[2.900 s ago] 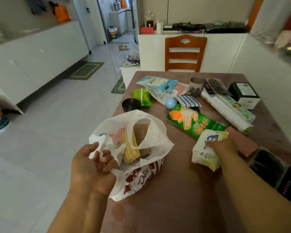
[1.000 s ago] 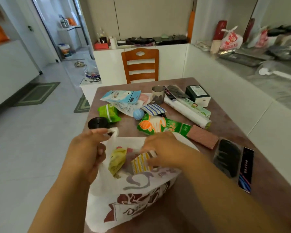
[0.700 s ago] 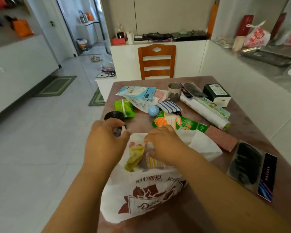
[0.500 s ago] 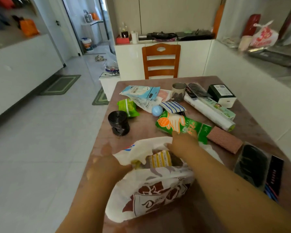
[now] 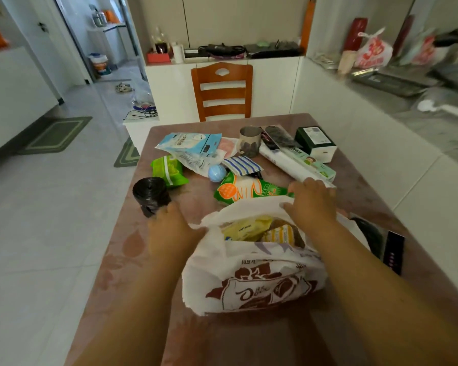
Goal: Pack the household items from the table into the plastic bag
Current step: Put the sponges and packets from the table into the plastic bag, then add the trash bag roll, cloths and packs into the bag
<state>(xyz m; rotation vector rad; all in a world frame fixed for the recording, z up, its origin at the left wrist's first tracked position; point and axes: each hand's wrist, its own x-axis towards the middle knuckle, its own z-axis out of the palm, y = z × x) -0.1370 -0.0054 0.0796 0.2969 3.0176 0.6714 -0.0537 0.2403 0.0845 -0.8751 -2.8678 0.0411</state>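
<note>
A white plastic bag (image 5: 251, 283) with dark red printing stands on the near part of the brown table (image 5: 196, 339), its mouth held wide between both hands; the left hand (image 5: 173, 233) grips the left edge of the opening, fingers closed on the film, while the right hand (image 5: 311, 204) lies over the far right edge, fingers curled down onto the plastic — whether they pinch it or only press on it cannot be told. Inside the mouth a pale yellow packet (image 5: 245, 228) lies beside a yellow-and-white striped packet (image 5: 280, 235). Just beyond the bag, touching its far rim, lies a green packet with an orange circle (image 5: 246, 190); past it sit a small blue ball (image 5: 216, 173) and a blue-striped sachet (image 5: 241, 166). To the left, just beyond the left hand's fingertips, stands a black roll of bags (image 5: 151, 195), and behind that a bright green packet (image 5: 168, 171). Farther back a light blue pouch (image 5: 189, 143) overlaps other flat packets, near a metal cup (image 5: 250, 141); to the right of the cup a long white roll (image 5: 288, 165) and a slim green box (image 5: 312, 163) lie side by side on a diagonal, with a dark green and white box (image 5: 316, 143) behind them. At the right edge of the table, partly hidden by the right forearm, lies a dark flat package (image 5: 381, 240); a wooden chair (image 5: 222, 92) stands at the far end of the table.
</note>
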